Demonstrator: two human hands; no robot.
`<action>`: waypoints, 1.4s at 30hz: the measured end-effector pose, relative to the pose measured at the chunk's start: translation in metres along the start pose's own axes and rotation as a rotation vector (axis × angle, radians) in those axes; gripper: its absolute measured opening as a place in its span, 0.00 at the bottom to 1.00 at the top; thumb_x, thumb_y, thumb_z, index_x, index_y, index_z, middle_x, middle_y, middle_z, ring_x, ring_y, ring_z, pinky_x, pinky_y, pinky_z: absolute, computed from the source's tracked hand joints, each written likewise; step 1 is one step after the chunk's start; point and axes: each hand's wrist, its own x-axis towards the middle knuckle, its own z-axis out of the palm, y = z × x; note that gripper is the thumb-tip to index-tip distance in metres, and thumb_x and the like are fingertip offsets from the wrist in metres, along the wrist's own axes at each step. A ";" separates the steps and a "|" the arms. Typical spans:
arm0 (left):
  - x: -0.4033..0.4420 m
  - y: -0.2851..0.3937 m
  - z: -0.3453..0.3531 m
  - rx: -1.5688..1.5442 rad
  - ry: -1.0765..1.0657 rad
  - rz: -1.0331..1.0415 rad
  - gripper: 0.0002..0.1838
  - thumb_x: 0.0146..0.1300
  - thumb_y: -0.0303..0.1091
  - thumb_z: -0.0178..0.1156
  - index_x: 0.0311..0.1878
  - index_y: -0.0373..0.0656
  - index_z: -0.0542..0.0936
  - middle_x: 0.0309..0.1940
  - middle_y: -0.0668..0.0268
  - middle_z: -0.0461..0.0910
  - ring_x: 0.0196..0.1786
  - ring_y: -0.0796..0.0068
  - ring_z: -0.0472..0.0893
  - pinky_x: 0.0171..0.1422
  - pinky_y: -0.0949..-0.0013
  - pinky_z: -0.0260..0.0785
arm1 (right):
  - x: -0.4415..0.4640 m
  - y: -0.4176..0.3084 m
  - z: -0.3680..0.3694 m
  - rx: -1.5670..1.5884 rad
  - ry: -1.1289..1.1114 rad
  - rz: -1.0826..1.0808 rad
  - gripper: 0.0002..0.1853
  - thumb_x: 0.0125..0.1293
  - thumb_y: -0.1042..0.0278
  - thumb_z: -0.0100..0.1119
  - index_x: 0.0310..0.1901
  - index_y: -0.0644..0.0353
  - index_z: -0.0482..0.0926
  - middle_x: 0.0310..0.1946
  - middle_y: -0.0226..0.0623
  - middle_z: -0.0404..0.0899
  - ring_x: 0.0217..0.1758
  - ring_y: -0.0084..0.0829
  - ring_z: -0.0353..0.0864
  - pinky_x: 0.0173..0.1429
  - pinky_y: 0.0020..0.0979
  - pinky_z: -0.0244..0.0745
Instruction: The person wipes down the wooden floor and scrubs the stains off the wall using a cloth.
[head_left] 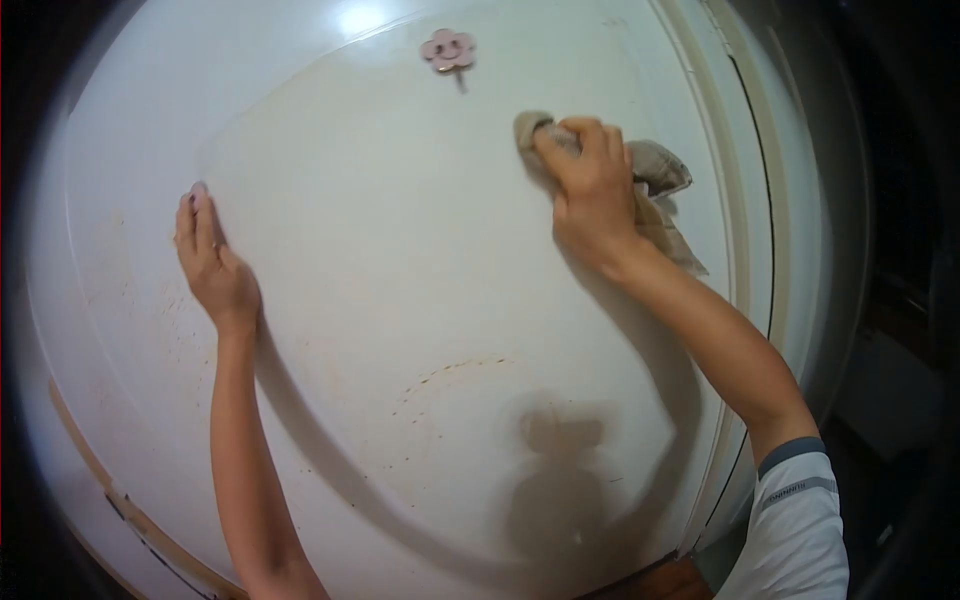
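Observation:
A greyish-brown cloth [655, 165] is bunched in my right hand [595, 195], which presses it against the upper right part of a white panel [400, 270]. Loose folds of the cloth hang out to the right of the hand. At the left, my left hand [215, 260] rests on the panel with its fingers pointing up; a small pinkish thing [198, 190] shows at its fingertips. Whether the fingers grip it is unclear. Brown specks [460, 368] form a curved line low on the panel, and fainter ones lie near the left hand.
A pink smiling flower hook [448, 52] is fixed to the panel near the top. A ridged frame edge [745, 200] runs down the right side, with a dark area beyond it. Shadows of the arms and head fall on the panel. Brown flooring shows at the bottom.

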 end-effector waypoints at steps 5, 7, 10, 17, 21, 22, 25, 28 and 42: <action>0.002 0.003 -0.002 -0.012 0.007 -0.014 0.29 0.57 0.13 0.39 0.62 0.39 0.72 0.64 0.58 0.69 0.70 0.58 0.62 0.74 0.59 0.53 | 0.002 -0.071 0.024 0.205 -0.070 -0.315 0.16 0.50 0.74 0.55 0.44 0.54 0.77 0.45 0.37 0.72 0.50 0.39 0.70 0.52 0.40 0.65; 0.003 0.005 -0.004 0.009 0.033 -0.002 0.26 0.59 0.13 0.41 0.60 0.37 0.73 0.62 0.57 0.71 0.67 0.55 0.65 0.73 0.59 0.54 | -0.005 -0.117 0.047 0.300 -0.082 -0.515 0.14 0.51 0.70 0.57 0.42 0.53 0.78 0.44 0.35 0.73 0.49 0.37 0.72 0.52 0.38 0.66; 0.003 0.003 -0.005 0.011 0.050 0.033 0.25 0.59 0.13 0.41 0.60 0.37 0.73 0.62 0.57 0.71 0.66 0.55 0.66 0.72 0.59 0.55 | -0.007 -0.150 0.057 0.407 -0.162 -0.704 0.13 0.52 0.69 0.57 0.41 0.51 0.78 0.42 0.33 0.73 0.49 0.35 0.73 0.53 0.36 0.67; 0.005 -0.003 -0.005 -0.032 -0.002 -0.051 0.29 0.53 0.13 0.44 0.61 0.37 0.72 0.64 0.55 0.66 0.69 0.54 0.62 0.74 0.58 0.51 | 0.078 -0.112 0.058 0.188 -0.010 -0.451 0.17 0.49 0.73 0.60 0.43 0.46 0.80 0.43 0.35 0.73 0.48 0.40 0.72 0.51 0.39 0.68; 0.015 -0.005 -0.024 -0.090 -0.084 -0.075 0.27 0.53 0.15 0.45 0.59 0.38 0.73 0.62 0.53 0.69 0.66 0.53 0.65 0.71 0.58 0.55 | 0.059 -0.165 0.061 0.092 -0.076 -0.165 0.19 0.48 0.76 0.59 0.45 0.48 0.79 0.47 0.37 0.71 0.49 0.41 0.69 0.50 0.38 0.67; 0.018 -0.008 -0.030 -0.147 -0.136 -0.078 0.27 0.54 0.16 0.45 0.59 0.38 0.73 0.60 0.53 0.71 0.65 0.52 0.66 0.70 0.57 0.56 | 0.045 -0.174 0.056 0.086 -0.083 -0.168 0.19 0.48 0.76 0.59 0.45 0.48 0.79 0.47 0.37 0.71 0.49 0.41 0.69 0.50 0.38 0.67; 0.008 -0.002 -0.061 -0.193 -0.107 -0.061 0.22 0.53 0.19 0.48 0.54 0.35 0.75 0.55 0.49 0.73 0.61 0.50 0.69 0.67 0.56 0.59 | 0.007 -0.178 0.034 0.109 -0.282 -0.372 0.20 0.50 0.77 0.57 0.47 0.49 0.79 0.48 0.38 0.72 0.48 0.42 0.71 0.50 0.39 0.68; -0.037 0.022 -0.141 -0.503 -0.217 -0.082 0.13 0.52 0.21 0.52 0.43 0.33 0.76 0.41 0.47 0.76 0.46 0.49 0.74 0.54 0.53 0.67 | -0.008 -0.141 0.003 0.059 -0.380 -0.447 0.18 0.51 0.77 0.58 0.46 0.51 0.79 0.49 0.40 0.74 0.47 0.43 0.73 0.51 0.42 0.69; -0.203 0.041 -0.321 -1.060 -1.213 0.351 0.21 0.54 0.29 0.55 0.54 0.38 0.73 0.29 0.60 0.77 0.36 0.59 0.78 0.41 0.62 0.73 | 0.053 -0.242 0.034 -0.126 -0.300 -0.220 0.20 0.48 0.85 0.51 0.43 0.55 0.80 0.44 0.41 0.73 0.47 0.44 0.70 0.49 0.41 0.71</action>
